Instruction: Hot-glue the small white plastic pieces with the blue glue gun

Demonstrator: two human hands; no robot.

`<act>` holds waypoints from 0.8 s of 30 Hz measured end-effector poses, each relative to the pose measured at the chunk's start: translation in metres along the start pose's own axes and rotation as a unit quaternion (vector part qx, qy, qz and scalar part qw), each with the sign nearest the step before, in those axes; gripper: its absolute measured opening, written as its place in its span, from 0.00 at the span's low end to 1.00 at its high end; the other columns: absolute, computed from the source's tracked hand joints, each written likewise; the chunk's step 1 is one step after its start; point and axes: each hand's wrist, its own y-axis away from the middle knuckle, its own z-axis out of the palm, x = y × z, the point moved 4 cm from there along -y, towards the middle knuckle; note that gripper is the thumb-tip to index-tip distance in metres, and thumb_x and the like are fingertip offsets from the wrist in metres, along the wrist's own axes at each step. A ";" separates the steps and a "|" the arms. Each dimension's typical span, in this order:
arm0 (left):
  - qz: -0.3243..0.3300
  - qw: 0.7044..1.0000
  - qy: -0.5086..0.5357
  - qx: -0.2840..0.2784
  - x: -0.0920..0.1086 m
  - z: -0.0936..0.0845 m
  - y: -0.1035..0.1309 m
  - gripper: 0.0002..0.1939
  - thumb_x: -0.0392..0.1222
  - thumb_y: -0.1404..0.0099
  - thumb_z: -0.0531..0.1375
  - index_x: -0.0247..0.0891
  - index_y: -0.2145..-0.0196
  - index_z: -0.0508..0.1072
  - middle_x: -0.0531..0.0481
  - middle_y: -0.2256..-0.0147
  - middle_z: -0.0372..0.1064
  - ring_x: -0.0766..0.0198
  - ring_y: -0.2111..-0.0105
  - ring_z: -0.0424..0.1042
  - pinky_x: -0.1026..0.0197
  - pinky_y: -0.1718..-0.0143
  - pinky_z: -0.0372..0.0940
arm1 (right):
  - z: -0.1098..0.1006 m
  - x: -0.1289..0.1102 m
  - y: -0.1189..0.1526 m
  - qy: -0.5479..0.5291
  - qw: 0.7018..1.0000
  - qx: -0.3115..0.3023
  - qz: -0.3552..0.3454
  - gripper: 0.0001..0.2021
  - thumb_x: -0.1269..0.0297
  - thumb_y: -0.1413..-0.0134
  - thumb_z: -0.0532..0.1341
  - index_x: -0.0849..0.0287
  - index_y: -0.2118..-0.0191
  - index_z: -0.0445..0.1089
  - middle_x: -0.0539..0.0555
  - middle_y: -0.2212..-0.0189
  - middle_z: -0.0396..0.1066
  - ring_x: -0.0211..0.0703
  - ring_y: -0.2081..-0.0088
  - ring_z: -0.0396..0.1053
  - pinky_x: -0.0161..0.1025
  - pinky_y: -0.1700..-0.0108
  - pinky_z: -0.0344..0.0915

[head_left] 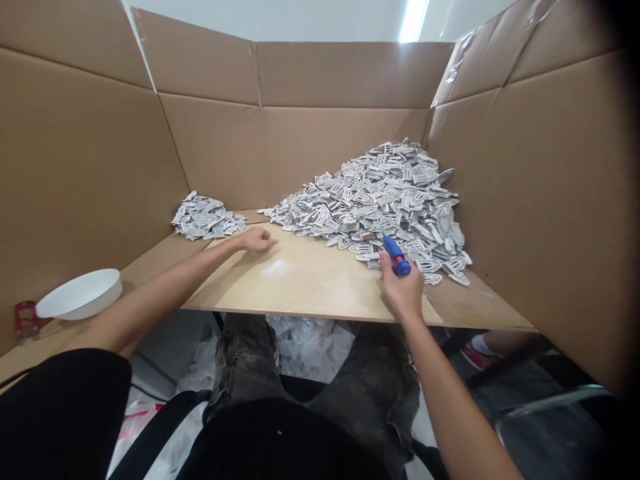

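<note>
My right hand [404,288] is wrapped round a blue tool [397,255] with a small red part, at the right of the wooden board [310,280]. Its tip points up and away, towards a large heap of flat grey-white slotted pieces [380,200]. My left hand [257,241] is over the board's left part, fingers curled together; whatever they may hold is too small to make out. Just beyond and left of that hand lies a smaller pile of similar pieces [205,217].
Cardboard walls [350,77] enclose the table at the back and sides. A white bowl [83,293] and a red object [26,320] sit at the far left. Below the table's front edge are clear plastic bags [313,347] and, at right, a person's shoe [480,358].
</note>
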 end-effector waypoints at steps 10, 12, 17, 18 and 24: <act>0.077 0.971 0.056 -0.217 0.054 0.043 0.012 0.16 0.47 0.64 0.77 0.41 0.80 0.76 0.50 0.78 0.74 0.62 0.79 0.68 0.63 0.75 0.58 | 0.007 0.017 -0.012 0.184 0.982 -0.032 -0.016 0.07 0.60 0.43 0.63 0.55 0.62 0.66 0.62 0.63 0.71 0.60 0.53 0.67 0.52 0.47 0.64; 0.110 0.970 0.074 -0.202 0.065 0.049 0.009 0.15 0.48 0.60 0.76 0.41 0.79 0.77 0.50 0.78 0.75 0.62 0.78 0.69 0.64 0.75 0.59 | 0.012 0.016 -0.011 0.190 0.979 -0.065 -0.046 0.07 0.65 0.45 0.63 0.56 0.60 0.67 0.64 0.59 0.73 0.61 0.47 0.66 0.53 0.44 0.64; 0.187 0.961 0.175 -0.102 0.104 0.073 0.007 0.16 0.54 0.52 0.74 0.40 0.77 0.79 0.47 0.77 0.76 0.61 0.76 0.71 0.62 0.72 0.64 | 0.021 0.012 -0.007 0.230 0.962 -0.129 -0.075 0.16 0.72 0.51 0.64 0.57 0.55 0.68 0.66 0.53 0.75 0.63 0.43 0.67 0.52 0.43 0.64; 0.193 0.958 0.197 -0.082 0.114 0.080 0.008 0.17 0.55 0.51 0.74 0.39 0.77 0.79 0.47 0.76 0.76 0.61 0.76 0.71 0.62 0.72 0.64 | 0.021 0.011 -0.007 0.231 0.961 -0.135 -0.073 0.16 0.72 0.51 0.64 0.57 0.55 0.68 0.66 0.53 0.75 0.62 0.45 0.68 0.52 0.45 0.64; 0.191 0.928 0.315 -0.044 0.169 0.130 0.021 0.19 0.57 0.45 0.73 0.36 0.73 0.80 0.45 0.73 0.76 0.62 0.74 0.70 0.62 0.71 0.63 | 0.013 0.007 -0.007 0.068 0.988 -0.137 -0.039 0.06 0.58 0.40 0.61 0.53 0.61 0.67 0.55 0.67 0.74 0.53 0.62 0.71 0.45 0.57 0.66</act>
